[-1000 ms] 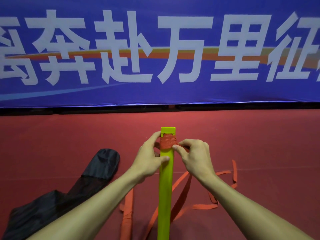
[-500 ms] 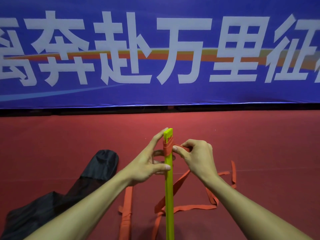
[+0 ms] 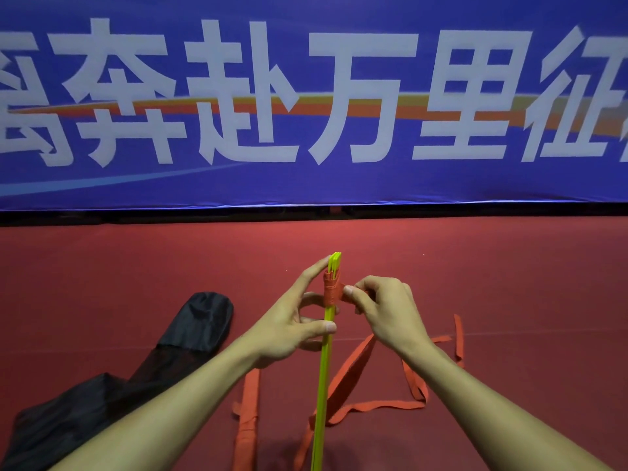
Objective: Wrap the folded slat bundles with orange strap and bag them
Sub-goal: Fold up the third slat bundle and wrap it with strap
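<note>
**Strap going round the bundle's tip**

At 8 o'clock, 1 black bag (image 3: 190, 321) is lying on the floor (image 3: 509, 300), probably waiting for finished bundles. At centre, the left hand (image 3: 292, 331) is pinching the bundle (image 3: 326, 351) between thumb and fingers, index stretched along its tip, steadying it edge-up. At 3 o'clock of the tip, the right hand (image 3: 387, 311) is pinching the strap (image 3: 331, 288), likely keeping the turns tight. I am counting 1 bag, 1 orange-wrapped roll (image 3: 245, 419) at 6 o'clock, 1 bundle, 1 strap, 2 hands.

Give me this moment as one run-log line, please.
step: wrapping orange strap round yellow slat bundle near its top | left hand: holds bundle | right hand: pinches strap | black bag: on floor, left
</note>
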`<move>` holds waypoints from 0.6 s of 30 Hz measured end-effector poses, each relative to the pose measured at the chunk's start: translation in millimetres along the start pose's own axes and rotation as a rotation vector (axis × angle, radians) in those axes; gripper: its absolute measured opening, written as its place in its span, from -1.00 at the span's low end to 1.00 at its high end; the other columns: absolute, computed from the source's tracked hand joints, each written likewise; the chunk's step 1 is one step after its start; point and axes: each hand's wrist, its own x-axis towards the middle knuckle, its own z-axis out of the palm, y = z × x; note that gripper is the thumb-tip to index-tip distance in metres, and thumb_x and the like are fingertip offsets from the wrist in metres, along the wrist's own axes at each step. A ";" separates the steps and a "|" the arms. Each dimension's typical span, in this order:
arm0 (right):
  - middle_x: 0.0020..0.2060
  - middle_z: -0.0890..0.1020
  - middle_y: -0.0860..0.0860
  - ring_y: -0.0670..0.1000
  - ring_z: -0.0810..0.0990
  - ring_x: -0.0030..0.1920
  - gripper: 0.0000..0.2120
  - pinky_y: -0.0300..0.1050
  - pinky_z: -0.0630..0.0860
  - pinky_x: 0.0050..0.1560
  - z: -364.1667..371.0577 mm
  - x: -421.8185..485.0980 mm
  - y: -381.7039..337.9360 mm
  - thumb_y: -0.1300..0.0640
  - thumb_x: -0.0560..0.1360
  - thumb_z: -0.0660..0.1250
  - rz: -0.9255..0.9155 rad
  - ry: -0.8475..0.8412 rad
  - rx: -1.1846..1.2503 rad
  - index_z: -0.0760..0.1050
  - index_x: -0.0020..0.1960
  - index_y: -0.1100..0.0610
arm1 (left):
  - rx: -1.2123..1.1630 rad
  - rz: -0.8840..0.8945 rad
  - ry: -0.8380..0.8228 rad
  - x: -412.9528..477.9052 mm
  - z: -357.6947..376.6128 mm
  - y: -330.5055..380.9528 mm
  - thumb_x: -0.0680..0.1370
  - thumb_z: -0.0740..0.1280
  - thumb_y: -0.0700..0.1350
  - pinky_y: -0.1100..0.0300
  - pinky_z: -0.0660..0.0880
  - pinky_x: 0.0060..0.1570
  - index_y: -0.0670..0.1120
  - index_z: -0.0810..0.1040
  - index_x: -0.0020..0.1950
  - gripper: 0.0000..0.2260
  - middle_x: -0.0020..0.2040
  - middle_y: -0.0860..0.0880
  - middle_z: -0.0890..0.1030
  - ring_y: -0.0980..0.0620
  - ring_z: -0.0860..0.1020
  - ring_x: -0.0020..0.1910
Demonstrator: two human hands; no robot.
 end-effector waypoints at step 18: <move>-0.34 0.64 -0.12 -0.23 0.56 -0.32 -0.89 -0.44 0.36 -0.30 -4.0 -2.6 2.2 0.09 0.48 0.47 -0.057 0.032 0.018 0.70 -0.11 0.14 | 0.006 0.014 0.043 -3.3 -7.4 -3.2 0.54 0.39 -0.37 0.04 0.61 -0.13 0.52 0.25 0.39 -0.17 0.18 -0.22 0.54 -0.34 0.63 0.08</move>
